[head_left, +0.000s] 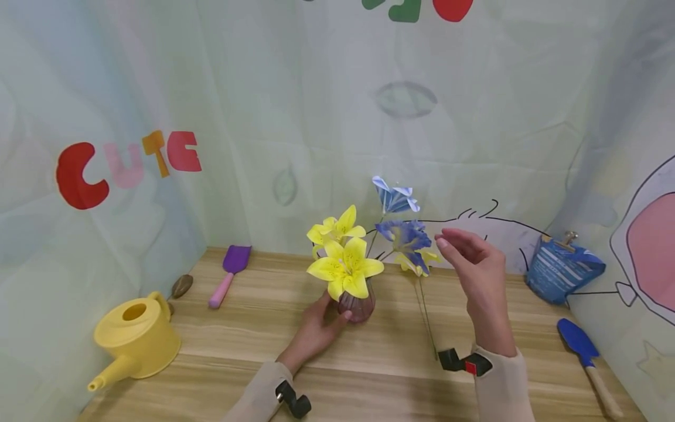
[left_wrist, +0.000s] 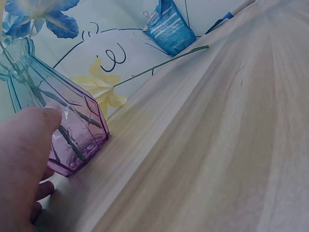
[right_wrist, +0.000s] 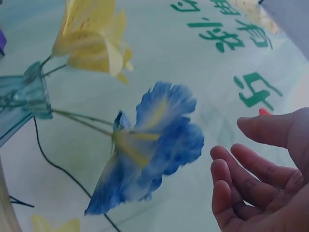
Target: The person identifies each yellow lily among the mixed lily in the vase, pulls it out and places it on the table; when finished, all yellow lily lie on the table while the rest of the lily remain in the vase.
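My left hand holds a faceted glass vase, its thumb against the side and its fingers around the base. The glass shades from teal at the neck to purple at the foot, and green stems show inside. Two yellow lilies lean out on the left; blue flowers spread to the right. Beside them my right hand is raised with nothing in it, thumb apart from loosely bent fingers in the right wrist view. Its fingertips are a little away from the blue petals.
A loose yellow lily lies behind the vase, its long stem along the table. On the left are a yellow watering can, a brown stone and a purple shovel. A clipped blue bag and a blue shovel lie right.
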### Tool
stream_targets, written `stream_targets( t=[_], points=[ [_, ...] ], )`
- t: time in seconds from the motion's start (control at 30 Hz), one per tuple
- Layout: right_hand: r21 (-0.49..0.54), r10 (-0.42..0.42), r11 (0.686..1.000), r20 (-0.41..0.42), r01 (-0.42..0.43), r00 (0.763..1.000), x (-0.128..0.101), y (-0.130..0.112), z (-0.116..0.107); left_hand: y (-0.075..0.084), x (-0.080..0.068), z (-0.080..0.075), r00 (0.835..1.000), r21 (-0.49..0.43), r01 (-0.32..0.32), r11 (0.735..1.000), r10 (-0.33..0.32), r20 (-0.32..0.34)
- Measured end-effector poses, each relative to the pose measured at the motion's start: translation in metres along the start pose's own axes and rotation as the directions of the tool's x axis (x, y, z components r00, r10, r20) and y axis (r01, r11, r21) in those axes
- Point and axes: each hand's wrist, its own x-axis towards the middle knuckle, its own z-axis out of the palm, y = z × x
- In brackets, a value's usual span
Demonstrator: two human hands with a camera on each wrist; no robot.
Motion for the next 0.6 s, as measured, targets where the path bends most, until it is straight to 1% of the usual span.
stream_targets(
  t=[0.13, 0.2, 0.27, 0.33, 0.43, 0.53, 0.6],
  points=[
    [-0.031, -0.045, 0.998, 0.064, 0.047, 0.997, -0.009, -0.010, 0.003, 0.001, 0.000, -0.001, 1.000, 0.006, -0.004, 1.000, 0.004, 0.000],
    [-0.042, -0.055, 0.997, 0.119, 0.061, 0.991, -0.013, -0.013, 0.005, 0.002, 0.000, -0.001, 1.000, 0.009, -0.007, 1.000, 0.007, 0.001],
    [-0.048, -0.055, 0.997, 0.187, 0.064, 0.981, -0.014, -0.015, 0.008, 0.003, -0.001, -0.002, 1.000, 0.011, -0.009, 1.000, 0.009, 0.001],
    [-0.051, -0.050, 0.997, 0.259, 0.065, 0.965, -0.015, -0.014, 0.012, 0.003, 0.000, -0.002, 1.000, 0.010, -0.013, 1.000, 0.013, -0.001],
    [-0.069, -0.042, 0.995, 0.354, 0.071, 0.934, -0.014, -0.010, 0.021, 0.002, 0.000, -0.002, 1.000, 0.008, -0.016, 1.000, 0.016, -0.006],
    [-0.086, -0.033, 0.993, 0.428, 0.077, 0.903, -0.014, -0.004, 0.030, 0.001, 0.000, -0.001, 1.000, 0.004, -0.016, 1.000, 0.016, -0.010],
    [-0.094, -0.022, 0.993, 0.462, 0.073, 0.887, -0.014, -0.001, 0.035, 0.001, 0.000, -0.001, 1.000, 0.006, -0.015, 1.000, 0.015, -0.010]
  ],
)
